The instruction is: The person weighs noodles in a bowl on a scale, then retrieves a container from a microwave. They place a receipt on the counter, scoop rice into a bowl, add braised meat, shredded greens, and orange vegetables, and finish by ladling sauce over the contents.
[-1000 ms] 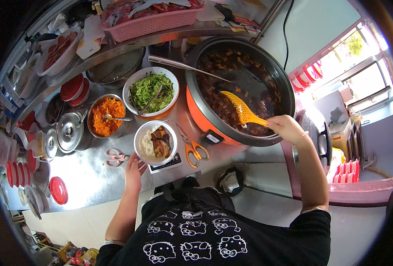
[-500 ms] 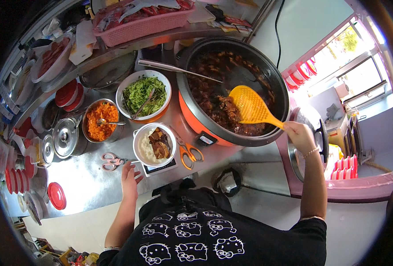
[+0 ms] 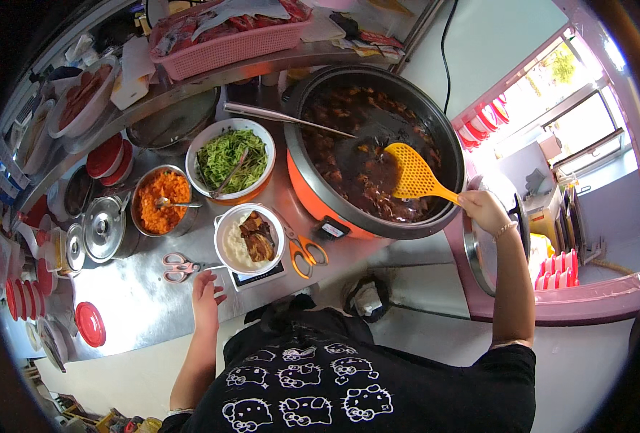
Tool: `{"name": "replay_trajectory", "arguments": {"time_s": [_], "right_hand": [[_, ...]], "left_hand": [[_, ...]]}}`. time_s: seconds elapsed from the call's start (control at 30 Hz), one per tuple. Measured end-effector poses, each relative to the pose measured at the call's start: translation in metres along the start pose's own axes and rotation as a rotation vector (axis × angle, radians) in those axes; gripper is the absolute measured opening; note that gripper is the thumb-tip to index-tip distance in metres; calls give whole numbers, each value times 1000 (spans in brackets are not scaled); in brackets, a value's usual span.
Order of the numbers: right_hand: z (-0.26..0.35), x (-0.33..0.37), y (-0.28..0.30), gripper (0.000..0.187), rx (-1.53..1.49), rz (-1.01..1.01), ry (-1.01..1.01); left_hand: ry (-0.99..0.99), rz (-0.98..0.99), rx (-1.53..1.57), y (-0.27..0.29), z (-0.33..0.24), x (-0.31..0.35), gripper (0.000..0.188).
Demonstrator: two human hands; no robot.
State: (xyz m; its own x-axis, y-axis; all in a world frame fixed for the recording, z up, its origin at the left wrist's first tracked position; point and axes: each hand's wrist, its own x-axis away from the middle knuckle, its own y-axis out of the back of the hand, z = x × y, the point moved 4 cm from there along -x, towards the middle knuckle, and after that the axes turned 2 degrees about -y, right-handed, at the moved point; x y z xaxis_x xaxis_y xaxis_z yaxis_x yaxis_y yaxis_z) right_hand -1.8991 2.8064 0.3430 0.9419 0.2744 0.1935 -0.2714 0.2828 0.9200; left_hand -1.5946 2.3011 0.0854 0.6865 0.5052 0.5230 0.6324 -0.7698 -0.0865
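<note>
My right hand grips the handle of a yellow slotted skimmer over a big orange-and-black cooker. The skimmer's perforated head dips toward dark broth with chunks of stewed meat in it. A long metal utensil leans across the cooker's left rim. My left hand hovers by the counter's near edge, fingers apart and loosely bent, holding nothing. Close to it lie pink-handled scissors and a white bowl of rice with brown meat pieces on top, standing on a small scale.
Orange-handled scissors lie between bowl and cooker. Left of these stand a bowl of shredded greens, a pot of orange shreds and a lidded steel pot. A pink basket sits on the shelf above. A bin stands below.
The meat that lay on the skimmer's head is now off it and in the broth; more liquid shows in the cooker. The left hand stays nearly in place.
</note>
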Motion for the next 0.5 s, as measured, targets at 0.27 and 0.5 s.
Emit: {"name": "replay_trajectory", "arguments": {"time_s": [0.27,0.5], "right_hand": [[44,-39,-50,27,-178,135,19],[55,-24,-55,26,-366,210,22]], "left_hand": [[1,43,-41,-4,4,5,27],[7,32,-25,1,5,5,24]]}}
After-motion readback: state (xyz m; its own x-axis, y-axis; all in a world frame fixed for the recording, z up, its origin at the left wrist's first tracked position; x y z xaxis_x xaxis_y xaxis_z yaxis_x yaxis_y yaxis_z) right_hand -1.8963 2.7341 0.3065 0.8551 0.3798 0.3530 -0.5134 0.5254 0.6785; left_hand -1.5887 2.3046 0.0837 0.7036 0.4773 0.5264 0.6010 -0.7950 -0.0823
